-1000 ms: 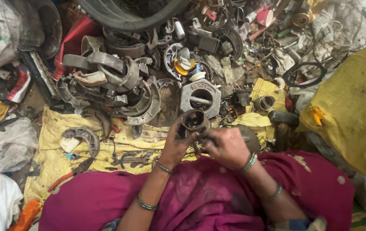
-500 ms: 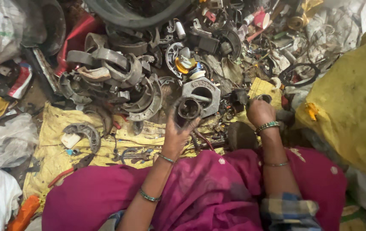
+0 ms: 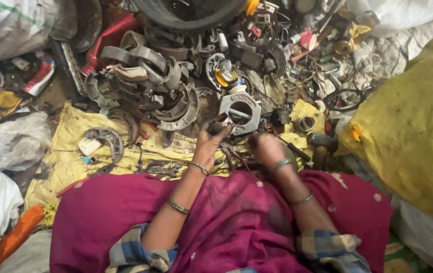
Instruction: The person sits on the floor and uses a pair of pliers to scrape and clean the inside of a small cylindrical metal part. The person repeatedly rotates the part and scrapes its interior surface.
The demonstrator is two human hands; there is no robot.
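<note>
Across the lower middle of the frame spreads a magenta cloth (image 3: 236,222) with small pale dots, and below it the sleeves (image 3: 135,255) show a blue, yellow and white check, while green bangles (image 3: 281,165) ring both wrists. A dirty yellow sheet (image 3: 75,151) lies at centre left under grey, rust-dark brake shoes (image 3: 171,101), and a brighter yellow sack (image 3: 413,136) fills the right side. At upper left sit a white sack (image 3: 14,25) with a thin green stripe and a red plastic piece (image 3: 107,38); an orange strip (image 3: 9,242) lies at lower left.
</note>
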